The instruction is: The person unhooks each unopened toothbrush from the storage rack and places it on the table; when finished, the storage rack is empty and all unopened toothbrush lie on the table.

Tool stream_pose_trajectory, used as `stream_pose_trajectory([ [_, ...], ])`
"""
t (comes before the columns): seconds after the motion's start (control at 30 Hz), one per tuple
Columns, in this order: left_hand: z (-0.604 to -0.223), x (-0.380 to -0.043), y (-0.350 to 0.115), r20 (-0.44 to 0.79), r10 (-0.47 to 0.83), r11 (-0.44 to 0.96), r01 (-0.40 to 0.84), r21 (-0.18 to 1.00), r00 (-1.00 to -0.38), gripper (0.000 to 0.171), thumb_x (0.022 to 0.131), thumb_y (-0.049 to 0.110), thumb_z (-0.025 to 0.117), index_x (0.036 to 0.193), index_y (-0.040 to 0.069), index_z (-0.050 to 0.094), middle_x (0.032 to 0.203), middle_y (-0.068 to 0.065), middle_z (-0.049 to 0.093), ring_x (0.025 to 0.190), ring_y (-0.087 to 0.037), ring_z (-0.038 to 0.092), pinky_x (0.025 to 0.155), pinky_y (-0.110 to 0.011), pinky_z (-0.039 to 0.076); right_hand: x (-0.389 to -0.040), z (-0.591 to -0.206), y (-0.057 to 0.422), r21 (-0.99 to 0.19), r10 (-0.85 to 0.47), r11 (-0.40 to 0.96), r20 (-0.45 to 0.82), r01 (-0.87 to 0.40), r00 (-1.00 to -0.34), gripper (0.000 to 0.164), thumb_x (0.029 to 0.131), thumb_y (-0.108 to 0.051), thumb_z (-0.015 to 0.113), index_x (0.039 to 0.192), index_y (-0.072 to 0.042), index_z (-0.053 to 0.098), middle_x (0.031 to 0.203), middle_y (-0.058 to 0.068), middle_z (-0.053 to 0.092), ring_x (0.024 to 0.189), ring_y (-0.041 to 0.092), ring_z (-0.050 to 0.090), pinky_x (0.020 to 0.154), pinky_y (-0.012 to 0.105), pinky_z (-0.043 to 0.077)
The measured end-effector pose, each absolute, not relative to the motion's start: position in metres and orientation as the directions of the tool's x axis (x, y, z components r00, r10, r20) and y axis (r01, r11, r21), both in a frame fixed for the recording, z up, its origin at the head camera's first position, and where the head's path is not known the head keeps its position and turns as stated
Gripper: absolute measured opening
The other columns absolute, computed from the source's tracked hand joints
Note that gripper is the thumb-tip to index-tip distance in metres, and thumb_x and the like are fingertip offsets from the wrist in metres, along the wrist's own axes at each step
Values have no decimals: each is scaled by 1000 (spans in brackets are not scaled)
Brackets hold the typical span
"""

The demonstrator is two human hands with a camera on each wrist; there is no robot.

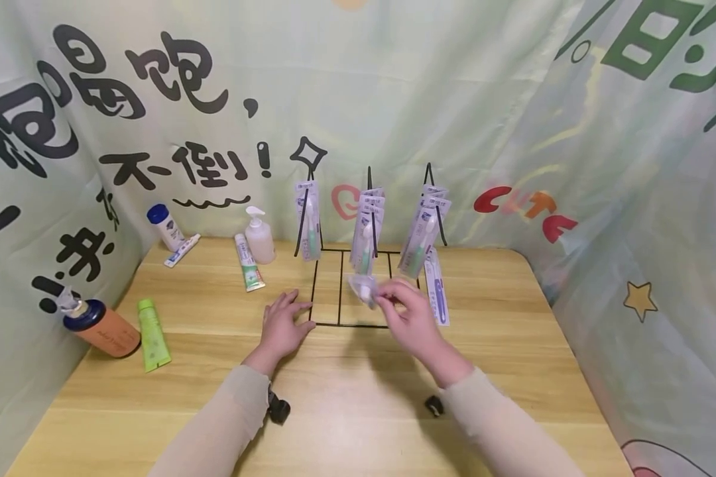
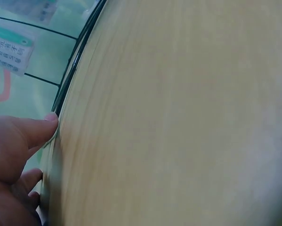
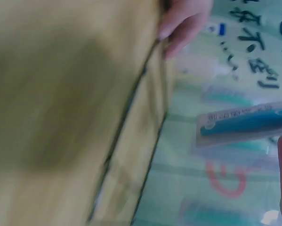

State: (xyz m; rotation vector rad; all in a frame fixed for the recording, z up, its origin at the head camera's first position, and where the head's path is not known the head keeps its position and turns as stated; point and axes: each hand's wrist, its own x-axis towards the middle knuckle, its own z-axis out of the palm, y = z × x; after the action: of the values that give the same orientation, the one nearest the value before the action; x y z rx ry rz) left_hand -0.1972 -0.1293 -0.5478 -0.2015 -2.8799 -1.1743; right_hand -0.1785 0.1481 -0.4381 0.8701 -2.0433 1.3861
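Observation:
My right hand point(image 1: 414, 318) pinches a packaged toothbrush point(image 1: 364, 289) above the base of a black wire display rack point(image 1: 358, 325). In the right wrist view this toothbrush pack point(image 3: 244, 123) has a blue handle inside clear packaging. Packaged toothbrushes hang on the rack in three groups, at its left point(image 1: 310, 228), middle point(image 1: 366, 238) and right point(image 1: 422, 235). My left hand point(image 1: 283, 329) rests at the rack's front left corner with fingers spread; in the left wrist view its thumb point(image 2: 42, 128) touches the black wire.
A purple packaged toothbrush point(image 1: 437, 291) lies right of the rack. To the left are a pump bottle point(image 1: 260, 240), toothpaste tube point(image 1: 248, 263), blue-capped bottle point(image 1: 167, 228), small tube point(image 1: 182, 250), green tube point(image 1: 153, 336) and orange pump bottle point(image 1: 109, 331). Printed curtains enclose the table.

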Motion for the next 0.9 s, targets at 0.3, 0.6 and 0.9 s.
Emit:
stream_pose_trajectory([
  [0.3, -544, -195, -129, 55, 118, 697, 122, 707, -991, 47, 95, 21, 80, 137, 5, 69, 167, -24, 36, 156, -49, 23, 124, -73, 3, -153, -444, 266, -756, 60, 413, 579, -508, -813, 15, 86, 24, 68, 96, 13, 69, 87, 14, 74, 79, 2, 66, 72, 14, 57],
  [0.6, -544, -195, -132, 52, 120, 690, 120, 714, -991, 47, 95, 21, 80, 137, 4, 69, 167, -24, 36, 156, -49, 22, 124, -73, 3, -220, -444, 338, -788, 236, 615, 162, 19, -958, 31, 105, -8, 60, 127, 13, 68, 111, 30, 72, 77, -2, 59, 65, 12, 51],
  [0.9, -547, -197, -131, 66, 117, 695, 129, 708, -991, 47, 94, 22, 81, 137, 6, 69, 167, -22, 37, 156, -48, 23, 124, -72, 2, -269, -468, 341, -724, 235, 661, -54, 200, -970, 35, 105, -10, 58, 130, 12, 66, 118, 29, 67, 94, 26, 63, 69, 21, 49],
])
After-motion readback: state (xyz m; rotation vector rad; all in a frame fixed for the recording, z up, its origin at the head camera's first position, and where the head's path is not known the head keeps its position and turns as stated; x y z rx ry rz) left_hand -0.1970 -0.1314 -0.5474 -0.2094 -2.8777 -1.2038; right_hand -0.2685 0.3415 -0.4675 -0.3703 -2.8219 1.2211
